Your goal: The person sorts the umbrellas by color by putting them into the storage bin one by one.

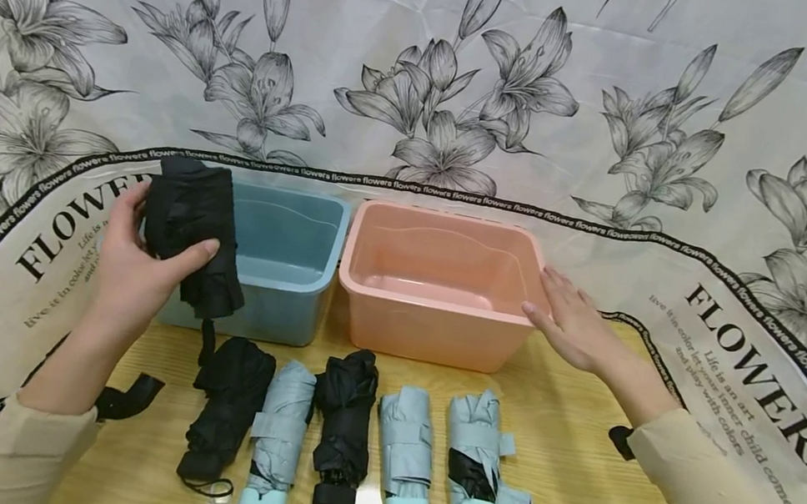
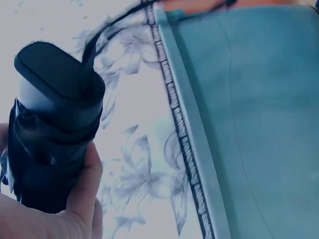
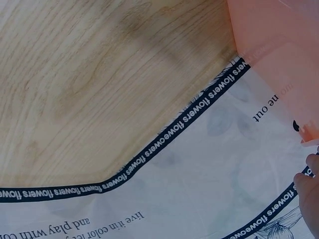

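Note:
My left hand (image 1: pixel 138 274) grips a folded black umbrella (image 1: pixel 193 230), fingers behind it and thumb across its front, over the left side of the blue bin (image 1: pixel 282 317). In the left wrist view the umbrella's handle end (image 2: pixel 57 74) shows with its dark strap. My right hand (image 1: pixel 580 320) touches the right rim of the pink bin (image 1: pixel 431 331), its fingers fairly straight. On the table (image 1: pixel 571 491), in front of the bins, folded umbrellas lie in a row: a black umbrella (image 1: pixel 229 403), a pale blue umbrella (image 1: pixel 279 430), another black umbrella (image 1: pixel 345 421) and two more pale blue umbrellas (image 1: pixel 406 446).
A white cloth (image 1: pixel 434 3) with lily drawings and a black lettered border hangs behind the bins and spreads along both sides. Black straps (image 1: pixel 129 397) lie near the left forearm. The two bins stand side by side with a narrow gap.

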The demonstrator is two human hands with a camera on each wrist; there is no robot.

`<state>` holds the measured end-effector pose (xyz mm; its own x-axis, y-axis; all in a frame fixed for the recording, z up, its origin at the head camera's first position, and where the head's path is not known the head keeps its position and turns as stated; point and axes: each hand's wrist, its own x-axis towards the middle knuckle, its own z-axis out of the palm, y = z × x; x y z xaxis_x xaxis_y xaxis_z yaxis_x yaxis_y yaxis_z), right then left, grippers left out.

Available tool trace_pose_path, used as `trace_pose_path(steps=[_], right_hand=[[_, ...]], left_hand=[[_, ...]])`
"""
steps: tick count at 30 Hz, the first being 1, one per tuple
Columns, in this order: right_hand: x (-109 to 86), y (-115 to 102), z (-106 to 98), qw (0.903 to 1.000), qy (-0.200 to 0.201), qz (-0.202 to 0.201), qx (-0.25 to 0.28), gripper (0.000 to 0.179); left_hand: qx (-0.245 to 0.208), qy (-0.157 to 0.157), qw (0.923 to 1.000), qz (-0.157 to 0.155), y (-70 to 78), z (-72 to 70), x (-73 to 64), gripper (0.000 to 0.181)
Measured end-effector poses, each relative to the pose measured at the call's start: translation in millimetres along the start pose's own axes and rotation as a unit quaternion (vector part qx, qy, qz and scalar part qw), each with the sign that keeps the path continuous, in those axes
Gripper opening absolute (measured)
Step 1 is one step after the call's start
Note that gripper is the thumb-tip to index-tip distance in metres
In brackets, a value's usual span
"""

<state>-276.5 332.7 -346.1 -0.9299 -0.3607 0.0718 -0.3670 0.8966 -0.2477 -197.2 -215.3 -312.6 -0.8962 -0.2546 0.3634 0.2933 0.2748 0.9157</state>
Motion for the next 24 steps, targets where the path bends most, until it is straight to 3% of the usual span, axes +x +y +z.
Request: trace_pose_path(steps=[4, 12, 18, 24], right_hand=[[1.1, 0, 0, 1.0, 0.0, 0.002, -0.002, 0.082], [1.4, 1, 0, 0.9999, -0.006, 0.007, -0.013, 0.082], [2.8, 1, -1, 0.9997, -0.012, 0.01, -0.021, 0.083], [2.9, 1, -1, 0.9996, -0.014, 0.012, -0.02, 0.083]], left_hand=[[-0.027, 0.009, 0.9995, 0.015, 2.1, 19.6, 26.1, 0.091], [0.061, -0.014, 0.9977, 0.027, -16.5, 50.2, 64.2, 0.096], [0.091, -0.043, 0.9949, -0.01, -29.5, 65.3, 86.8, 0.097], [0.129, -0.094, 0.9862, -0.043, -41.2, 77.6, 103.9, 0.099]])
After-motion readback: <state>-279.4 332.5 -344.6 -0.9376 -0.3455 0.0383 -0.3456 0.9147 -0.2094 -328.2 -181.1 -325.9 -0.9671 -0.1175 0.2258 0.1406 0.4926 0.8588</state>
